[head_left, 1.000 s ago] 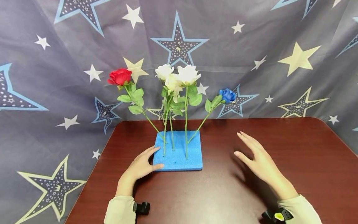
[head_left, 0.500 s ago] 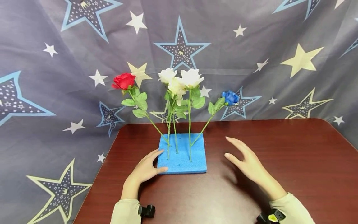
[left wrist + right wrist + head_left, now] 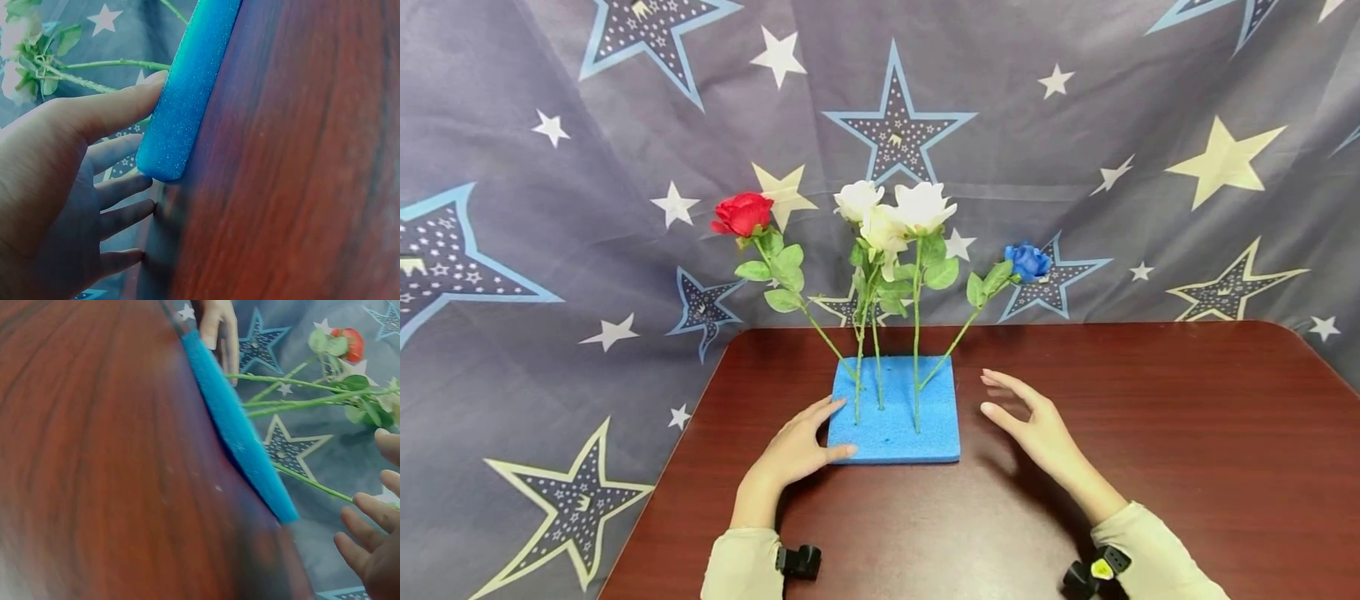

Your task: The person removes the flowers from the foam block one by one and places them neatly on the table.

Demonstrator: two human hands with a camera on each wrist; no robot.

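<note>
A square blue foam block [image 3: 917, 447] lies on the table with several artificial roses stuck upright or slanting in it. My left hand [image 3: 793, 450] rests at the block's left side, thumb on its top near the front corner, fingers spread along the edge. In the left wrist view the thumb [image 3: 128, 106] touches the foam and the fingers look nearly straight. The right hand [image 3: 1037, 429] hovers right of the block, fingers spread, touching nothing. A red rose [image 3: 742, 214] leans left, a blue rose [image 3: 1028, 262] leans right, and white roses [image 3: 923, 206] stand between them.
The dark reddish wooden table [image 3: 1187, 433] reaches back to a grey cloth [image 3: 985, 67] printed with stars. Black wrist cameras [image 3: 800, 562] sit at both cuffs. The rose heads rise well above the block, in front of the cloth.
My right hand has moved left, nearer to the block. The left hand stays at the block's left side. The head view has shifted slightly, so the scene sits further right.
</note>
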